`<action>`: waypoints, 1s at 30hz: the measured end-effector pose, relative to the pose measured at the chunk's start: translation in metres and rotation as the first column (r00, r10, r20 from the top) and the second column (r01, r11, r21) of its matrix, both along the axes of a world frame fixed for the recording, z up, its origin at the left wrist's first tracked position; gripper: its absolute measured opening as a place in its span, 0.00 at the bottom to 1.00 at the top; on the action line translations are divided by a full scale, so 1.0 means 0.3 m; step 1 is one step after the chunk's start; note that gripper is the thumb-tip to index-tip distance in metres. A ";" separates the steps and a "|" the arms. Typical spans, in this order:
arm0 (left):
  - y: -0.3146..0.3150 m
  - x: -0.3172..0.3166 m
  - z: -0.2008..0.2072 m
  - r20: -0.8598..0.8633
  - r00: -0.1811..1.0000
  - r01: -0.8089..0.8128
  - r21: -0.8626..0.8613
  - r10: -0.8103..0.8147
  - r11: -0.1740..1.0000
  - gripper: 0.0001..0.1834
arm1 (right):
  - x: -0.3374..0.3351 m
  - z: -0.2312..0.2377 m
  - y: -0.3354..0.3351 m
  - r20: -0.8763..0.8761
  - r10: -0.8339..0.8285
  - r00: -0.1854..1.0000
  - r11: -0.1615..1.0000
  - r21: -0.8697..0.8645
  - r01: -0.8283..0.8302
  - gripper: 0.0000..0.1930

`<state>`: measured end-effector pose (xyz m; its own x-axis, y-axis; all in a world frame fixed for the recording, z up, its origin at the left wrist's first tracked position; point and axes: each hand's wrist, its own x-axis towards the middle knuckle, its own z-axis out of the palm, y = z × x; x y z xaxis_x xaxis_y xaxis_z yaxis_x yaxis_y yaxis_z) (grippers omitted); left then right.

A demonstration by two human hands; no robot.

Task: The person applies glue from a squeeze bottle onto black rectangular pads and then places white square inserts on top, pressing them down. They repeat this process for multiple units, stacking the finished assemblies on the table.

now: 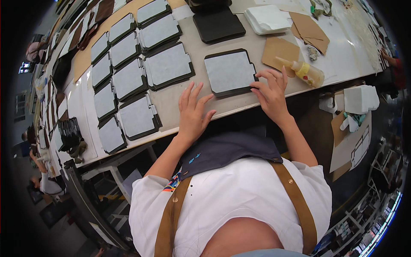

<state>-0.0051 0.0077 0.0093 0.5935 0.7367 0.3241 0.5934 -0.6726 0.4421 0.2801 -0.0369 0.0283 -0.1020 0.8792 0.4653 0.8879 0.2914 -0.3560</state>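
In front of me on the table lies a flat black panel faced with a light grey sheet that leaves a dark border and has a notch on its right side. My right hand pinches that panel's lower right edge between thumb and index finger, the other fingers raised. Just left of the panel hovers my left hand, fingers apart and holding nothing. Farther left, several similar panels lie in overlapping rows of stacks.
A black stack and a white stack stand at the back. Brown card pieces and a glue bottle with a yellow band lie to the right. The table's front edge runs just below my hands. Below right, a white block rests on a lower surface.
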 end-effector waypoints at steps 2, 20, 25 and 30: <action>-0.002 -0.003 -0.003 0.063 0.997 -0.032 -0.002 0.032 0.999 0.20 | -0.012 0.015 0.031 -0.017 0.068 0.998 0.997 -0.033 -0.068 0.10; 0.004 0.005 -0.014 0.267 0.958 -0.087 -0.083 0.106 0.993 0.14 | -0.025 0.057 0.134 0.029 0.272 0.962 0.959 -0.097 -0.268 0.09; 0.037 0.028 -0.007 0.477 0.791 0.081 -0.703 0.384 0.706 0.12 | -0.049 0.060 0.084 0.025 0.220 0.975 0.967 0.125 -0.222 0.08; 0.114 0.074 0.007 0.400 0.778 0.131 -0.858 0.484 0.497 0.16 | -0.071 0.022 0.030 0.024 0.263 0.965 0.964 0.020 -0.263 0.08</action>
<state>0.0171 0.0419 0.0114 0.3595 0.8871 -0.2895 0.1019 0.2711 0.9571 0.2587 -0.0280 0.0350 -0.3383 0.8095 0.4799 0.7859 0.5235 -0.3291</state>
